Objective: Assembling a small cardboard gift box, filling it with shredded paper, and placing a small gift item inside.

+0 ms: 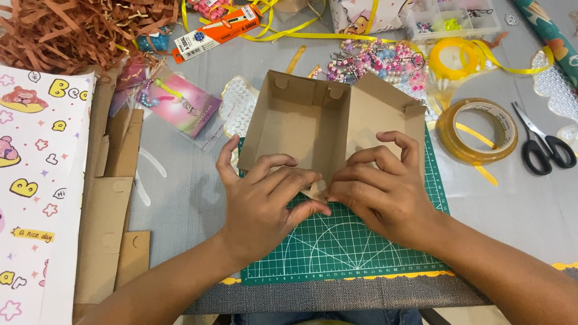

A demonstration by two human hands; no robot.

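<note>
A brown cardboard box (301, 123), partly folded and open at the top, rests on a green cutting mat (349, 247). My left hand (265, 201) presses on the box's near wall, thumb spread out to the left. My right hand (385, 189) holds the right flap and the near corner, its fingers curled over the cardboard edge. The fingertips of both hands meet at a small folded tab at the box's front bottom corner.
Flat cardboard pieces (111, 204) and patterned wrapping paper (36, 180) lie at left. Brown paper shred (66, 30) fills the top left. Tape roll (478, 129), scissors (542, 144), yellow ribbon (457, 57), beads (376, 60), a bead organiser (451, 18) and an orange box (217, 31) sit behind.
</note>
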